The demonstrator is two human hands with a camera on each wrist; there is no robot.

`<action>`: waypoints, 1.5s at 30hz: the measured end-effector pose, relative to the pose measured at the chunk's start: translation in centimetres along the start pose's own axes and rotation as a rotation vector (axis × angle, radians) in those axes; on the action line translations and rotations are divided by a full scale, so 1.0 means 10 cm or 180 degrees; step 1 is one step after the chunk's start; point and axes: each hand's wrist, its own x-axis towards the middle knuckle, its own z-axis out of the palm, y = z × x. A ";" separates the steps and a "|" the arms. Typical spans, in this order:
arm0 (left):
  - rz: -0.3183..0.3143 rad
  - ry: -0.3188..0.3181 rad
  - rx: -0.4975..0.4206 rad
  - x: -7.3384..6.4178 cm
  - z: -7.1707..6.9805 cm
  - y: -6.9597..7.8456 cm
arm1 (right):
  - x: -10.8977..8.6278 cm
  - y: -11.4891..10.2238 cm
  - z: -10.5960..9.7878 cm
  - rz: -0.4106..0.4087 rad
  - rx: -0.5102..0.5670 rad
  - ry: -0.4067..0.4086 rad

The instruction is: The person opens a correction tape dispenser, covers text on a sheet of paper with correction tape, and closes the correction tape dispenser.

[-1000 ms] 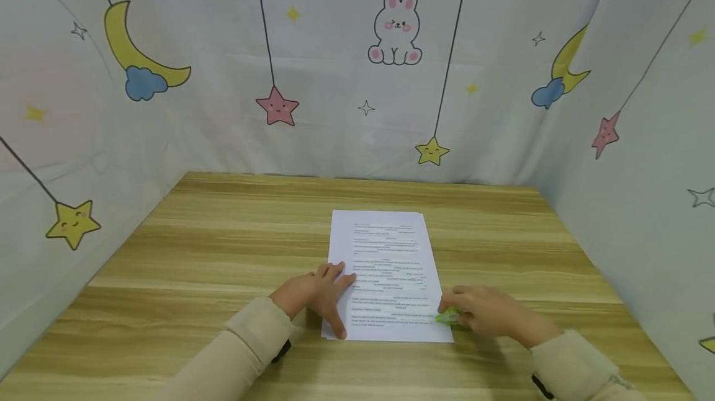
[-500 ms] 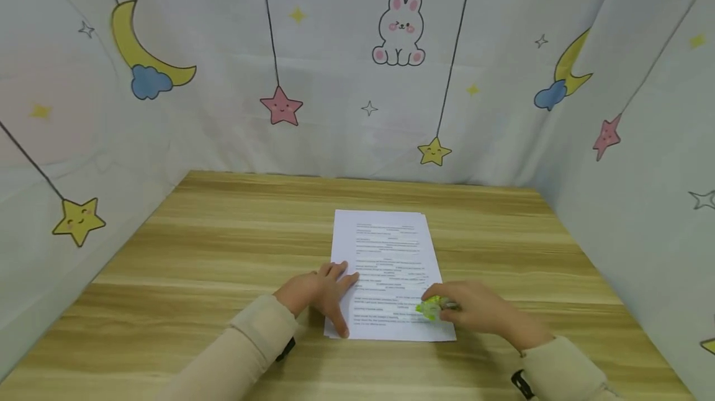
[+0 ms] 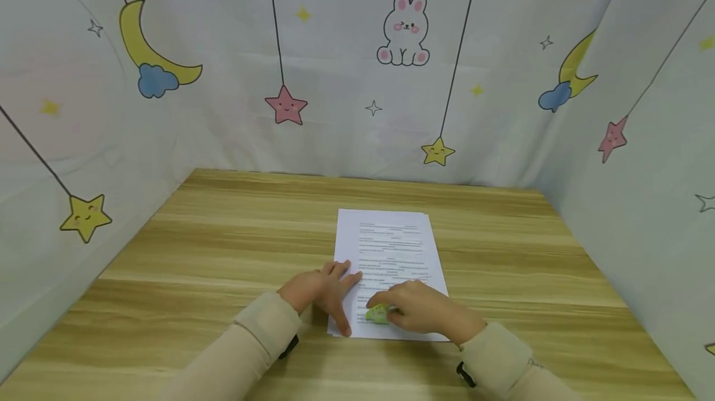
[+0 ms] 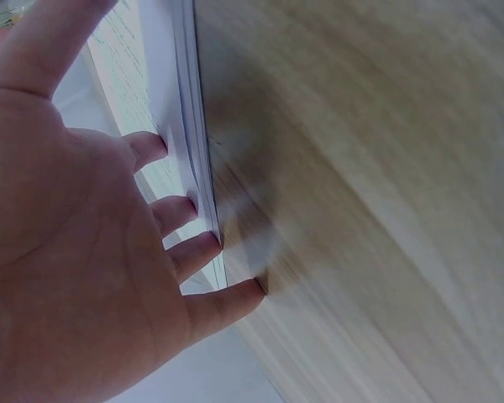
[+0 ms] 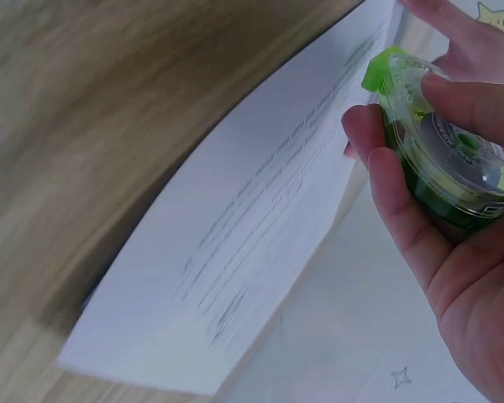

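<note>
A stack of printed paper sheets (image 3: 391,236) lies on the wooden table. On its left edge rests my left hand (image 3: 324,289), fingers spread; in the left wrist view the fingertips (image 4: 206,243) reach along the edge of the stack (image 4: 193,92). My right hand (image 3: 421,311) holds a green, clear-cased correction tape (image 3: 377,314) over the lower left of the printed text. Seen from the right wrist, the thumb lies on the case of the correction tape (image 5: 466,147) and the other fingers curl underneath. The bright green tip points toward the left hand.
The wooden table (image 3: 223,215) spreads out around the paper. White cloth (image 3: 223,121) printed with stars, moons and rabbits stands behind it and along both sides. Each wrist carries a dark strap below a beige sleeve (image 3: 497,357).
My right hand has moved left with the correction tape, from the paper's right edge across to the lower left of the text. The left hand stays on the paper's left edge.
</note>
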 end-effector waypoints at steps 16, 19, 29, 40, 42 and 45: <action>0.0064 0.0027 0.0033 -0.01 -0.01 0.00 | 0.19 -0.10 0.07 -0.0109 -0.0225 -0.0140; 0.0083 0.0017 0.0035 0.01 -0.01 0.00 | 0.19 -0.10 0.06 -0.0147 -0.0349 -0.0202; 0.0079 0.0025 -0.0005 -0.01 0.01 0.01 | 0.19 -0.11 0.05 -0.0168 -0.0408 -0.0280; 0.0037 0.0029 0.0003 0.00 0.00 0.02 | 0.11 -0.08 -0.01 -0.0118 -0.0391 -0.0310; 0.0035 0.0041 0.0010 0.00 0.00 0.02 | 0.10 -0.07 -0.01 -0.0108 -0.0367 -0.0310; 0.0026 0.0032 -0.0001 0.00 0.00 0.03 | 0.07 -0.05 -0.01 -0.0085 -0.0363 -0.0327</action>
